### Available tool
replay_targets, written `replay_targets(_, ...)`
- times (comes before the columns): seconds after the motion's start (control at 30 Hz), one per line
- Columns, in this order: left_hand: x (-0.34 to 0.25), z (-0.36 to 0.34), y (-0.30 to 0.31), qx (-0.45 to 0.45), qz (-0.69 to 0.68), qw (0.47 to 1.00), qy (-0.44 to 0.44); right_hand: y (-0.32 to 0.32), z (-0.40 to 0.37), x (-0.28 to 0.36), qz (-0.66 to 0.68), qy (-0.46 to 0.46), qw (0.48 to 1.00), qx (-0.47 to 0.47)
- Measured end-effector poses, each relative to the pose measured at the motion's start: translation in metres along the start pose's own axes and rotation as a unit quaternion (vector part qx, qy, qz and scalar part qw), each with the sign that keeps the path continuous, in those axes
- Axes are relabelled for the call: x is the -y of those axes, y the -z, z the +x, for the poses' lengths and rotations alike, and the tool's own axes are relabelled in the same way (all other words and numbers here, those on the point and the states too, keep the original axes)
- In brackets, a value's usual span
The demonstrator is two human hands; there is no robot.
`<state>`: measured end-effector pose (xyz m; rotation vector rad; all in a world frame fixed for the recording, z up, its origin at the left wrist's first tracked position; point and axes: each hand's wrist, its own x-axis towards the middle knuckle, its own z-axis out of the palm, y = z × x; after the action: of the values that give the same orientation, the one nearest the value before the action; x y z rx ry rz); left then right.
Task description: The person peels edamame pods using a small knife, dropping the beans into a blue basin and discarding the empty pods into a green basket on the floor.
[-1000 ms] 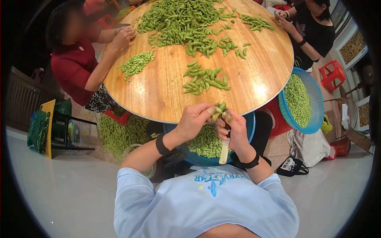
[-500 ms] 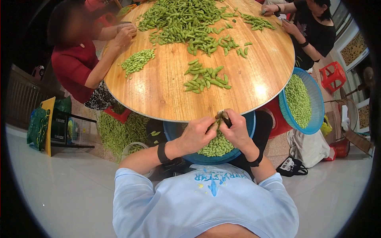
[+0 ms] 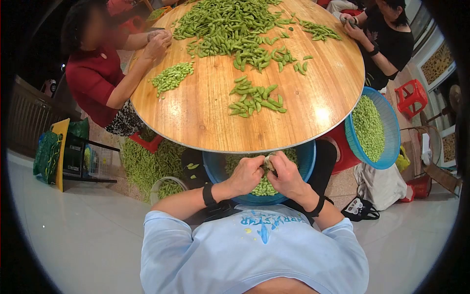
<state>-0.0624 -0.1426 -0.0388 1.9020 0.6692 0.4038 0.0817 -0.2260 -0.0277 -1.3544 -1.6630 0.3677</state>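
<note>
My left hand (image 3: 246, 175) and my right hand (image 3: 286, 177) meet above a blue basin (image 3: 209, 169) at the table's near edge. Both have their fingers pinched together on a small bean pod (image 3: 268, 165), mostly hidden by the fingers. Something pale shows at the fingertips, too small to name. Below them, shelled green beans (image 3: 264, 188) lie in the basin. Beyond, on the round wooden table (image 3: 196, 117), a small group of green pods (image 3: 257, 98) lies apart from a large pod heap (image 3: 225, 24).
One person in red (image 3: 93, 73) sits at the left near a pile of shelled beans (image 3: 171, 78). Another in black (image 3: 391, 44) works at the right. A blue basket of beans (image 3: 399, 127) stands right, a red stool (image 3: 410, 98) behind it. Pods cover the floor (image 3: 147, 166) at left.
Both my hands have come down and toward me, from the table's edge to lower over the basin. The hands of the person in black have drawn together.
</note>
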Motion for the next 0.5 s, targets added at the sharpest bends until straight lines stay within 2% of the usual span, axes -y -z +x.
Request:
replay_targets(0.1, 0.018, 0.000, -0.010, 0.000, -0.014, 1.000, -0.008, -0.001, -0.005, -0.003, -0.009, 0.000, 1.000, 0.013)
replay_targets(0.2, 0.021, -0.002, -0.008, 0.050, -0.031, 0.998, 0.019, 0.009, -0.009, -0.014, -0.019, -0.032, 0.999, 0.021)
replay_targets(0.27, 0.018, -0.007, -0.004, -0.015, 0.071, 0.993, -0.094, 0.017, -0.013, -0.016, -0.010, -0.104, 0.994, 0.036)
replay_targets(0.3, 0.007, -0.008, 0.001, -0.015, 0.070, 0.993, -0.093, 0.016, -0.014, -0.014, -0.008, -0.105, 0.994, 0.037)
replay_targets(0.37, -0.016, -0.010, 0.012, 0.020, -0.036, 0.995, -0.085, 0.013, -0.012, -0.010, 0.006, -0.113, 0.994, 0.002)
replay_targets(0.4, -0.018, -0.011, 0.018, 0.075, -0.020, 0.996, -0.038, 0.012, -0.010, -0.007, 0.006, -0.110, 0.994, 0.001)
replay_targets(0.43, -0.019, -0.013, 0.026, 0.074, -0.019, 0.996, -0.039, 0.012, -0.007, -0.003, 0.039, -0.135, 0.990, 0.012)
replay_targets(0.5, -0.022, -0.021, 0.045, 0.088, 0.138, 0.972, -0.168, 0.012, -0.007, -0.002, 0.075, -0.162, 0.984, 0.018)
